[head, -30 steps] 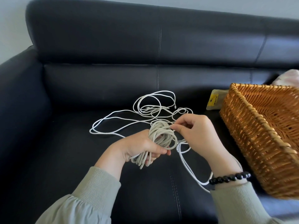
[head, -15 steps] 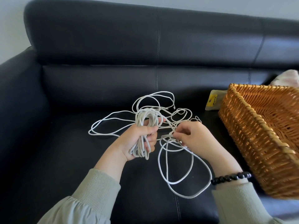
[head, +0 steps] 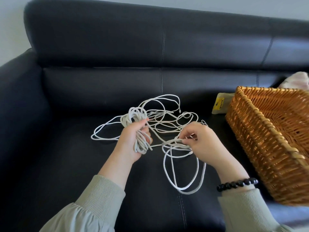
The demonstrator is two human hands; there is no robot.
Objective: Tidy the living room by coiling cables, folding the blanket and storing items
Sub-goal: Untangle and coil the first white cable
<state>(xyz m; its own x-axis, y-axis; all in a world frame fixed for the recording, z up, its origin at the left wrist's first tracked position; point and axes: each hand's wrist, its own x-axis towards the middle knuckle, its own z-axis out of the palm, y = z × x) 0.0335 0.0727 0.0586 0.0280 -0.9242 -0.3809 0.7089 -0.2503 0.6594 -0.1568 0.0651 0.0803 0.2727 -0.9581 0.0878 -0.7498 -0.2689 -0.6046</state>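
Quick update on the cable mess. My left hand is wrapped round the coil I've built so far, fingers curled tight on it. The bundle stands roughly upright, poking out above and below my fist. My right hand is pinching a loose strand of the white cable between thumb and fingertips, just to the right of the coil.

A second ago both hands were bunched together, with my right fingers up against the top of the coil, which sat lower and more tilted in my grip. Now the hands are apart, with a short run of cable stretched between them. The coil has also swung up so its top sits above my knuckles. The slack under my right hand has changed too. It was only a narrow bit trailing past my wrist, and now it's a long loop hanging down over the seat. Compared with half a second ago it's nearly the same picture, just with the hands a touch further apart.

The rest of the cable is still a loose tangle on the black sofa seat behind my hands, spread about as before. The wicker basket sits on the seat to my right, same spot. A yellow packet lies just beside its far corner, and some pale cloth shows behind it. There's a black bead bracelet on my right wrist.
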